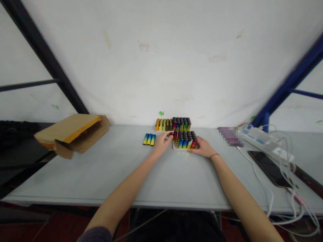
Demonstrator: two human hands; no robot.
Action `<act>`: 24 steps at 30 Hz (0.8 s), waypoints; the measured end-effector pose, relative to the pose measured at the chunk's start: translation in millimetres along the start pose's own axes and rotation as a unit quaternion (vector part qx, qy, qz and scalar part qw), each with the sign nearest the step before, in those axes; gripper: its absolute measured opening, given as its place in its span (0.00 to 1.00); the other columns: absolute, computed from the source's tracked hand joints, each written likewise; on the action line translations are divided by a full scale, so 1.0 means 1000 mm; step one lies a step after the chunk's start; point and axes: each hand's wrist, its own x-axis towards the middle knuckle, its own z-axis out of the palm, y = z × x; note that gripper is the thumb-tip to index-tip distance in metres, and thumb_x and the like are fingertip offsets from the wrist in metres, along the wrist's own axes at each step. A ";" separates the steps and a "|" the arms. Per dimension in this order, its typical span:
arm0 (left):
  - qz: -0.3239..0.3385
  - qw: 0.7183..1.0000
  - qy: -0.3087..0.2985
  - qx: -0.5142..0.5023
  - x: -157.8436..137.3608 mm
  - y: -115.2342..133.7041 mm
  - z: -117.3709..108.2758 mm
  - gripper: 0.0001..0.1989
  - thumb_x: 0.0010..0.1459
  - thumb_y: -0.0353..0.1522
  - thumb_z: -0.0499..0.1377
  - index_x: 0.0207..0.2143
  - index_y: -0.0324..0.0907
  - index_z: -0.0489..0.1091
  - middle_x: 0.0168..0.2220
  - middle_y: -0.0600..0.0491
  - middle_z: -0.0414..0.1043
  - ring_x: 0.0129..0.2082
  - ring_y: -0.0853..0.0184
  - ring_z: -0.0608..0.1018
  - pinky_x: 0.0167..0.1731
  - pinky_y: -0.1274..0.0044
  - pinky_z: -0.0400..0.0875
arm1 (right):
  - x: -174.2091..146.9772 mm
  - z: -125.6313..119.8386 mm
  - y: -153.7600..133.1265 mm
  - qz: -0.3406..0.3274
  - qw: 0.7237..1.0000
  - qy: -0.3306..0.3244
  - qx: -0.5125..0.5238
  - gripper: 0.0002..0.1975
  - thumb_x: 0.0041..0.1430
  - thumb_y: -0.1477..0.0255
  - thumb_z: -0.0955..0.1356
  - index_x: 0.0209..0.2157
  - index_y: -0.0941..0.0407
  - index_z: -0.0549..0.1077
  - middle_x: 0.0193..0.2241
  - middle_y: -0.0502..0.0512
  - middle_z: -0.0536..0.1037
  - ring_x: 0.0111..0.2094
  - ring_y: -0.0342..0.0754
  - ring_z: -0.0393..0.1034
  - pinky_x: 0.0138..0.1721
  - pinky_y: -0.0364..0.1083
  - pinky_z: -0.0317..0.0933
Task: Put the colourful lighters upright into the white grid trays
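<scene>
A clear tray (176,147) stands near the middle of the table, with several upright lighters (187,144) in rows, blue, yellow, white and red with black tops. At its left end my left hand (163,142) pinches the black top of a lighter (175,135) with a reddish-purple body; whether it sits in a slot is hard to make out. My right hand (204,148) is closed round the tray's right end, thumb at the front corner. Left of my left hand, three blue-and-yellow lighters (149,139) lie side by side on the table.
Against the wall (161,67) stand more lighters (164,125), some yellow-topped, some black-topped. An open cardboard box (73,129) lies at the left. On the right are a pixelated purple object (230,136), a power strip (264,143), a phone (268,168) and tangled white cables (254,173).
</scene>
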 end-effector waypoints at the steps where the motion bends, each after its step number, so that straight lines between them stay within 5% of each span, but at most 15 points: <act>1: 0.001 1.000 -0.006 -0.006 0.000 -0.002 0.002 0.15 0.65 0.38 0.57 0.49 0.42 0.75 0.51 0.46 0.76 0.48 0.62 0.79 0.43 0.73 0.76 | 0.000 0.000 -0.001 0.001 1.000 0.000 0.000 0.33 0.50 0.49 0.74 0.54 0.52 0.75 0.53 0.62 0.78 0.57 0.65 0.69 0.59 0.62 0.61; 17: 0.058 0.993 -0.021 0.100 0.004 0.005 0.006 0.13 0.65 0.33 0.57 0.51 0.44 0.73 0.48 0.48 0.76 0.48 0.62 0.78 0.55 0.68 0.70 | 0.000 -0.001 -0.003 0.016 1.000 -0.011 -0.006 0.36 0.49 0.49 0.74 0.56 0.54 0.73 0.56 0.63 0.76 0.59 0.66 0.67 0.61 0.63 0.60; 21: 0.077 0.980 -0.031 0.179 0.002 0.016 0.000 0.15 0.67 0.35 0.54 0.52 0.46 0.75 0.48 0.47 0.74 0.51 0.60 0.74 0.56 0.68 0.66 | -0.001 0.000 -0.002 0.014 1.000 -0.008 -0.005 0.35 0.50 0.49 0.73 0.56 0.53 0.73 0.57 0.63 0.75 0.59 0.66 0.67 0.61 0.64 0.60; 24: 0.011 0.951 0.014 0.310 0.000 0.024 -0.015 0.18 0.67 0.38 0.54 0.55 0.46 0.74 0.51 0.44 0.73 0.52 0.53 0.70 0.54 0.62 0.63 | -0.001 0.000 -0.002 0.014 1.000 -0.008 -0.004 0.35 0.50 0.49 0.74 0.56 0.53 0.74 0.56 0.63 0.76 0.60 0.67 0.67 0.60 0.64 0.59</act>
